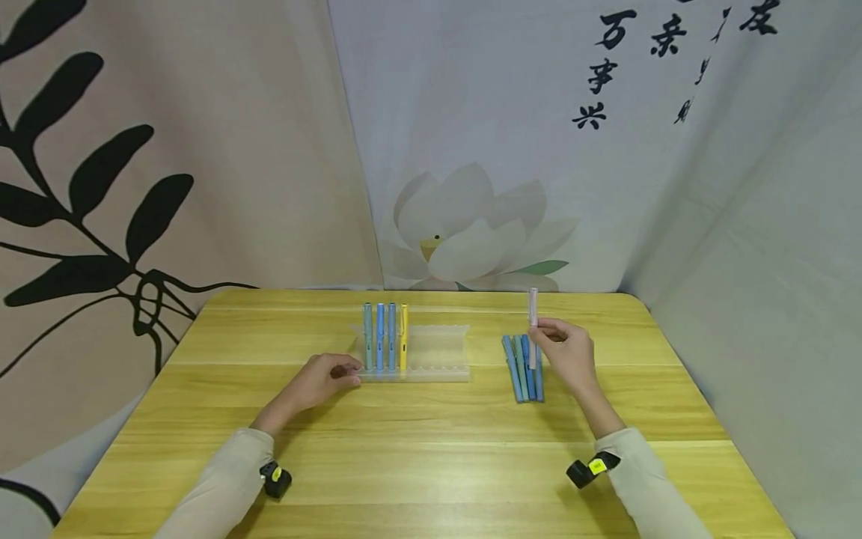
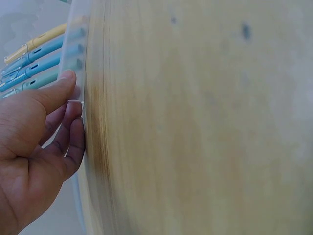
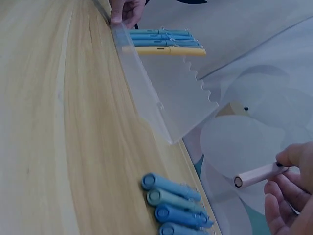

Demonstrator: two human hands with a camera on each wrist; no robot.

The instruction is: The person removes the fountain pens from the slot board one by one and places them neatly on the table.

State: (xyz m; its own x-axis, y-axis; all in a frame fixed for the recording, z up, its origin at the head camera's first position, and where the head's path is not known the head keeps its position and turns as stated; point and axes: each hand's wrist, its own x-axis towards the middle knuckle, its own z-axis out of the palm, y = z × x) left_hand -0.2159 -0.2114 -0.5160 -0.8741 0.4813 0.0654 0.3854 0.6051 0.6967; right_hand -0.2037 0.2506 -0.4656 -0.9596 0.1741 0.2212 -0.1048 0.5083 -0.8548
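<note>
A clear pen rack (image 1: 439, 348) stands on the table, holding a green pen (image 1: 368, 337), two blue pens and a yellow pen (image 1: 404, 337) side by side in its left part. My left hand (image 1: 319, 383) pinches the rack's left front corner; in the left wrist view the thumb (image 2: 66, 81) presses on the front lip. On the right, my right hand (image 1: 567, 355) grips a pale pink pen (image 1: 533, 305) between thumb and fingers. That pen is upright, raised over a row of blue and green pens (image 1: 521, 378) lying on the table.
The wooden table (image 1: 431, 464) reaches back to a hanging curtain (image 1: 485, 112) printed with a lotus and dark characters. Another curtain (image 1: 269, 150) with black leaves hangs at the left. Each wrist carries a small black camera (image 1: 276, 480).
</note>
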